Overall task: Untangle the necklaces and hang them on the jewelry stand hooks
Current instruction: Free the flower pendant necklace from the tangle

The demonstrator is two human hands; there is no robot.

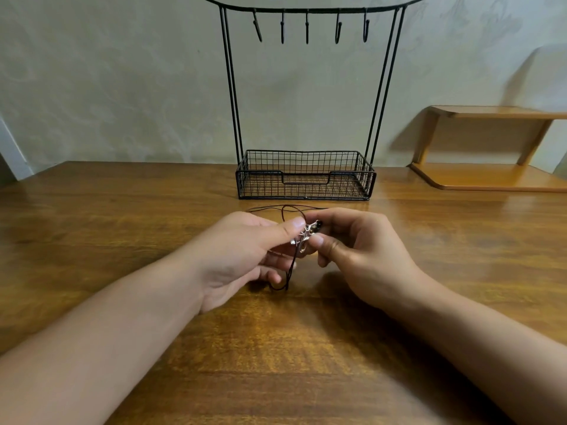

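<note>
Head camera looks forward and down over the table, close to both hands.

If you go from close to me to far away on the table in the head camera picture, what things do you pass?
Two bare hands pinching the tangled dark-cord necklaces with silvery pendants → black wire mesh basket base of the jewelry stand → its row of five black metal hooks on top.

Pale wall behind wood table, small shelf at rt
</note>
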